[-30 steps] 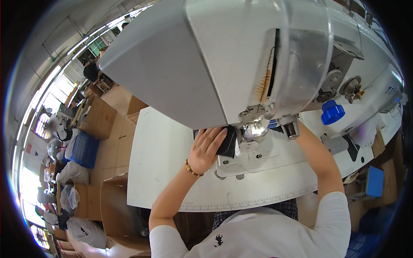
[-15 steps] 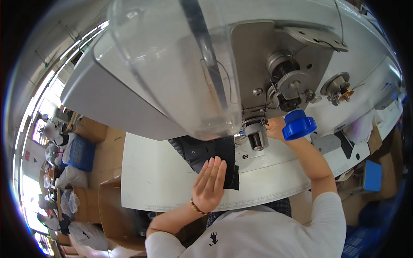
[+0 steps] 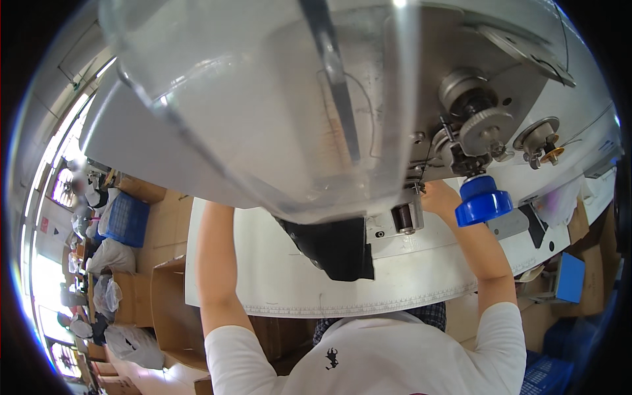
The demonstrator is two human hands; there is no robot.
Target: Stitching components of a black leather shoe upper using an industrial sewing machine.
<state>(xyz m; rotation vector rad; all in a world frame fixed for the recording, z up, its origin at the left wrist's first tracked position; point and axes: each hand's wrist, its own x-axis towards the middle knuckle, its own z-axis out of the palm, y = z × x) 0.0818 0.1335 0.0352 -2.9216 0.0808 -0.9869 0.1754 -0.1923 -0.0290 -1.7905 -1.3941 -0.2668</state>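
Observation:
A black fabric piece (image 3: 334, 251) lies on the white table of a sewing machine, partly hidden under the machine head (image 3: 178, 158). My left forearm (image 3: 218, 263) reaches up to the left of the fabric, and my left hand is hidden behind the machine head. My right hand (image 3: 440, 196) is on the far side of the metal needle-bar housing (image 3: 407, 218), close to the blue knob (image 3: 484, 201). Its fingers are covered by machine parts, so whether it holds anything cannot be seen.
A clear plastic guard (image 3: 263, 112) hangs in front of the machine. Thread tension discs (image 3: 484, 128) jut out at the right. The table's front edge carries a ruler strip (image 3: 355, 308). An open cardboard box (image 3: 172, 316) stands below left, with a blue crate (image 3: 125, 219) farther off.
My left hand has left the fabric and gone up and left behind the machine head. The fabric's near end has shifted slightly. The view has moved closer to the guard.

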